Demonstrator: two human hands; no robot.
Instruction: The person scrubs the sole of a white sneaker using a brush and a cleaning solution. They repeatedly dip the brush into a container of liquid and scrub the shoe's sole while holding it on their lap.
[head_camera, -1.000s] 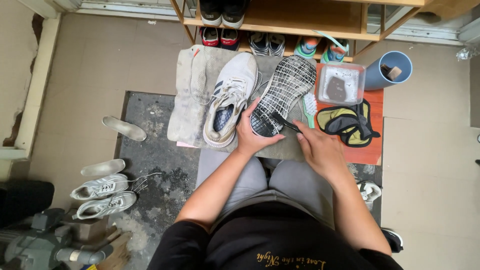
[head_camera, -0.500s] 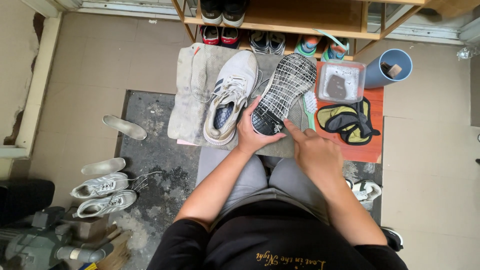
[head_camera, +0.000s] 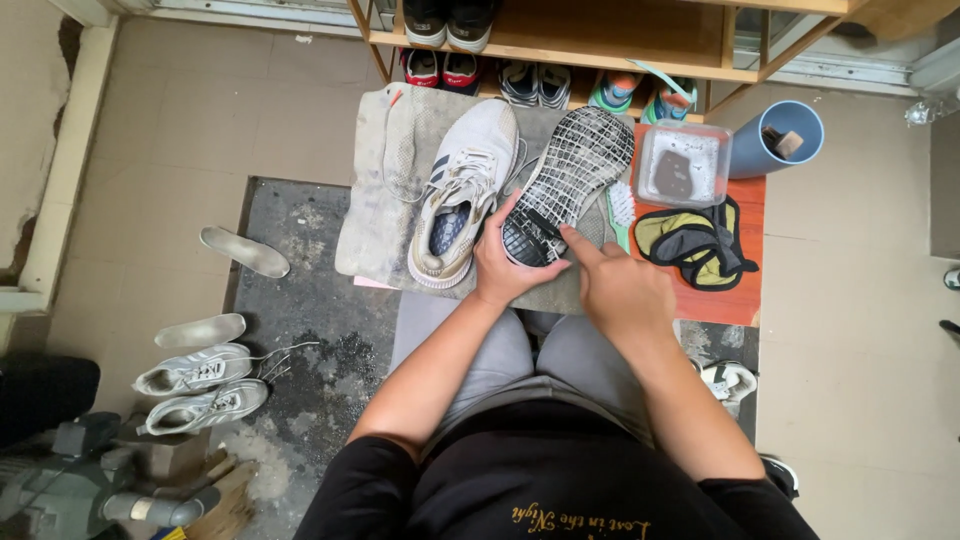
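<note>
An upturned shoe (head_camera: 575, 175) shows its black and white sole on a grey towel (head_camera: 385, 190). My left hand (head_camera: 500, 268) grips the heel end of that shoe. My right hand (head_camera: 615, 285) rests just right of the heel, with a fingertip pressed on the sole; whether it holds a small tool is unclear. A white sneaker (head_camera: 460, 190) with dark stripes lies upright to the left of the upturned shoe.
A clear tub (head_camera: 685, 165), a yellow and black cloth (head_camera: 695, 240) and a brush (head_camera: 620, 205) lie on an orange mat (head_camera: 735, 295). A blue cup (head_camera: 770, 140) stands at right. A shoe rack (head_camera: 560, 40) is ahead. Sneakers (head_camera: 195, 385) and insoles (head_camera: 245, 250) lie left.
My right hand has moved slightly left and up onto the heel part of the sole. The left hand and both shoes have stayed put.
</note>
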